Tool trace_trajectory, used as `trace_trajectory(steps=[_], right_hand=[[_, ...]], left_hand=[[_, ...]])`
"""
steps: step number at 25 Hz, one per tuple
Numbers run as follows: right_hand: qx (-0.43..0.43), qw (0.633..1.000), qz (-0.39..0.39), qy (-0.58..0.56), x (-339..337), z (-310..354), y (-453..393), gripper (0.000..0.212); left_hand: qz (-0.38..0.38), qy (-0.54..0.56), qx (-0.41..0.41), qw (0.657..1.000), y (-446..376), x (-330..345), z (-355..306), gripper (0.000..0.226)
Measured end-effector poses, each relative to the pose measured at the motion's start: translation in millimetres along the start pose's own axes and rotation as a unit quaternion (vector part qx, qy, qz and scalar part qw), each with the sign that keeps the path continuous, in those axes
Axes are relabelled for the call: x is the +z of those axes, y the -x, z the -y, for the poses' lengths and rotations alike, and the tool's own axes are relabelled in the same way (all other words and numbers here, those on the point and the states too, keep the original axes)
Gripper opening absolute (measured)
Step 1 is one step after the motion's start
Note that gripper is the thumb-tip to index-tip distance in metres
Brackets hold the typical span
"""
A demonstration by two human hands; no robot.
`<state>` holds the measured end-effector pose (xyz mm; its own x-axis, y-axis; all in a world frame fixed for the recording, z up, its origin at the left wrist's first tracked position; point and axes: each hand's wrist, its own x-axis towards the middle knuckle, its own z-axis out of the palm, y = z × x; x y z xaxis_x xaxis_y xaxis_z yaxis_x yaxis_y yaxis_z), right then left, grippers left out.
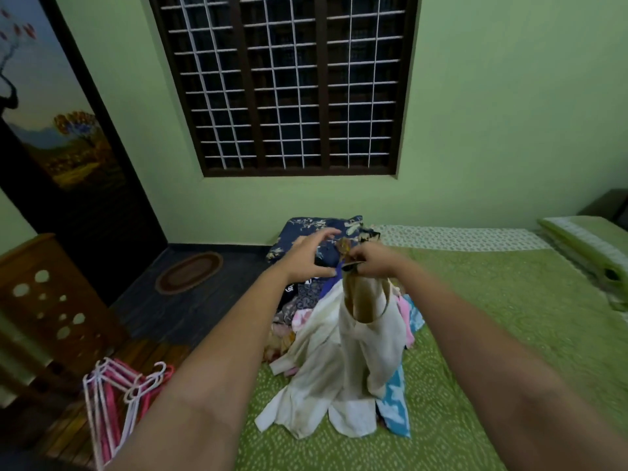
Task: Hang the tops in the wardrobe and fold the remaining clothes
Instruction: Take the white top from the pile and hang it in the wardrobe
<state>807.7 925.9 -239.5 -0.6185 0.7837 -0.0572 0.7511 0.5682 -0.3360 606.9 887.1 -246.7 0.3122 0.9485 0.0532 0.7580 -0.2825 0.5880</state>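
Observation:
My right hand point(372, 258) grips the neck of a cream-white top point(360, 355) and holds it up over the bed; its lower part drapes onto the pile. My left hand point(311, 254) hovers just left of the neck with fingers spread, holding nothing. Under the top lies a heap of clothes point(299, 311): dark printed, pink and light blue pieces. A bundle of pink and white hangers point(119, 396) sits at the bed's left edge.
The green patterned bed point(492, 317) fills the right half. A dark blue floral pillow point(319, 229) lies at the far edge, a green folded pillow point(591, 246) at the right. A dark wardrobe door point(68, 158) and wooden furniture point(44, 300) stand at left.

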Motion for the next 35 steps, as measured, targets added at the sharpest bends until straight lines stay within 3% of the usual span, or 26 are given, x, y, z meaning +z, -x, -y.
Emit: trace_trajectory(steps=[2,4,5,8,10,14,17,19,21,24,27,29,30,32,35], right_hand=[[-0.020,0.999,-0.025,-0.027,-5,23,15,0.017],[-0.026,0.998,-0.049,-0.028,-16,38,33,0.016],[-0.016,0.998,-0.064,-0.022,-21,43,44,0.014],[0.096,0.992,-0.075,0.046,-6,36,76,0.015],[0.194,0.976,-0.038,0.091,27,30,101,0.023],[0.251,0.952,0.022,0.176,100,47,150,0.031],[0.322,0.924,0.117,0.171,115,63,167,0.040],[0.354,0.903,0.197,0.144,92,73,169,0.046],[0.371,0.891,0.221,0.140,54,77,159,0.043],[0.381,0.903,0.155,0.122,6,65,124,0.007],[0.423,0.896,0.102,-0.093,-3,28,74,0.028],[0.404,0.892,0.003,-0.203,10,3,47,0.014],[0.370,0.894,-0.041,-0.251,22,-14,33,0.014],[0.339,0.884,-0.061,-0.315,59,-62,3,0.054],[0.342,0.867,-0.029,-0.362,81,-67,0,0.052]], left_hand=[[0.041,-0.087,0.018,0.995,5,14,-12,0.060],[0.037,-0.143,0.009,0.989,17,14,-24,0.025],[0.019,-0.171,0.013,0.985,25,10,-28,0.019],[-0.023,-0.287,0.047,0.956,61,-1,-30,0.036],[-0.022,-0.320,0.025,0.947,88,2,-25,0.033],[0.046,-0.320,-0.072,0.944,155,34,9,0.009],[0.150,-0.337,-0.137,0.920,190,46,29,0.024],[0.246,-0.250,-0.169,0.921,190,35,31,0.014],[0.301,-0.123,-0.201,0.924,175,14,23,0.003],[0.208,0.058,-0.278,0.936,140,-16,3,0.014],[0.054,0.212,-0.333,0.917,88,-7,4,0.015],[-0.051,0.274,-0.324,0.904,57,10,8,0.021],[-0.089,0.314,-0.310,0.893,42,22,14,0.039],[-0.104,0.373,-0.300,0.872,28,39,16,0.077],[-0.136,0.388,-0.317,0.855,30,49,33,0.076]])
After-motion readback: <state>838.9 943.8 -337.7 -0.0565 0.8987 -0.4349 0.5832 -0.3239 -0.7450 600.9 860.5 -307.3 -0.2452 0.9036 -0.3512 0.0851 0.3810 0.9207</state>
